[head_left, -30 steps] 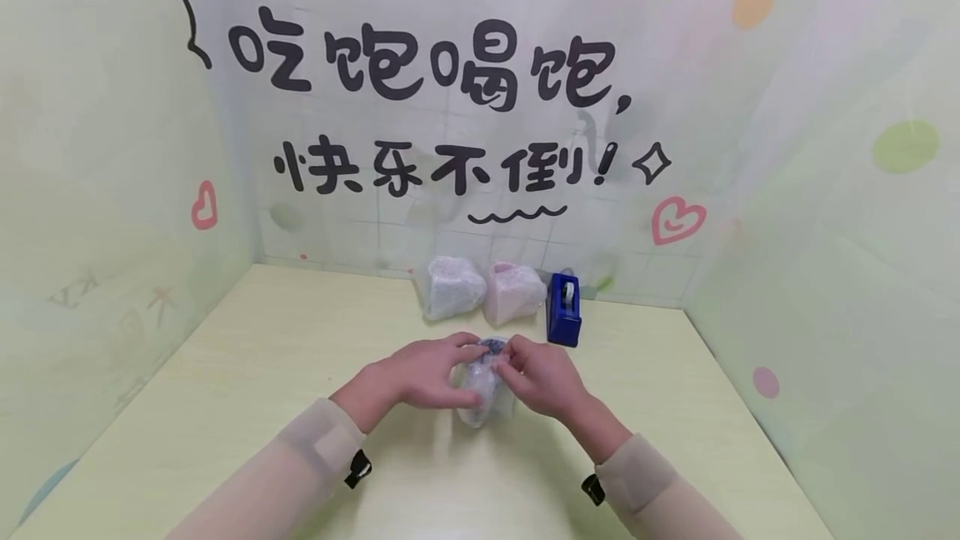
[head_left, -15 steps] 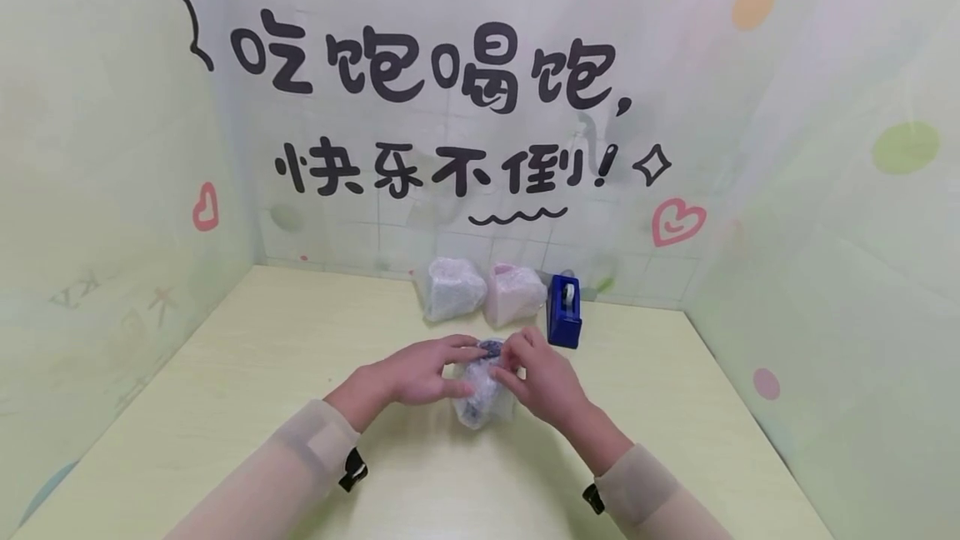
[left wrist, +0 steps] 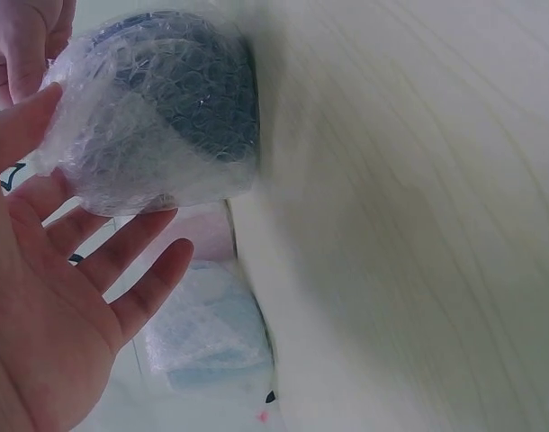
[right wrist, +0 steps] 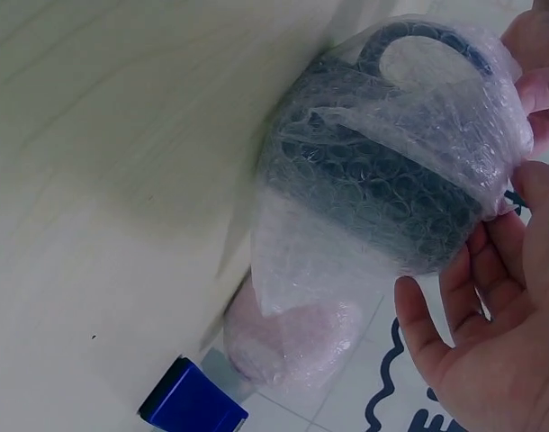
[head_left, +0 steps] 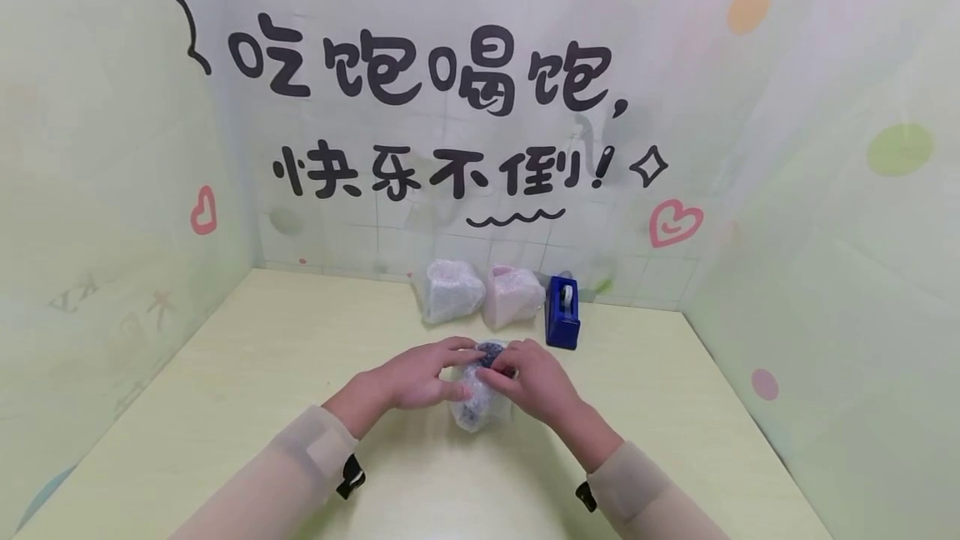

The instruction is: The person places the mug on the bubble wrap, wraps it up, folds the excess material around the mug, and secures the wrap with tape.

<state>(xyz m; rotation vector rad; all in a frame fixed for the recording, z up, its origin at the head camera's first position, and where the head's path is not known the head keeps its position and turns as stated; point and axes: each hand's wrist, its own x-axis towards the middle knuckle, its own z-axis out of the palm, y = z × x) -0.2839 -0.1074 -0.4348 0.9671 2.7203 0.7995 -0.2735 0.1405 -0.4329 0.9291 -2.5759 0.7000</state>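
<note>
A dark blue mug (right wrist: 373, 193) stands on the table inside clear bubble wrap (left wrist: 103, 148); its looped handle (right wrist: 373, 49) shows through the plastic in the right wrist view. My left hand (head_left: 420, 373) holds the wrapped mug from the left, thumb and forefinger at its top and the other fingers spread along the side. From the right, my right hand (head_left: 543, 382) pinches the wrap at the top, thumb against forefinger. A loose flap of wrap (right wrist: 301, 261) hangs beside the mug in the right wrist view.
Behind the hands stand a pale wrapped bundle (head_left: 452, 292) and a pink wrapped bundle (head_left: 515, 297), side by side near the back wall. To their right is a blue tape dispenser (head_left: 562, 312) with a roll in it. Printed walls enclose the table (head_left: 262, 340).
The right hand's thumb and fingers have shifted over the top of the wrap, lifting briefly and coming down again. The left hand stays on the mug, which has turned or tilted slightly.
</note>
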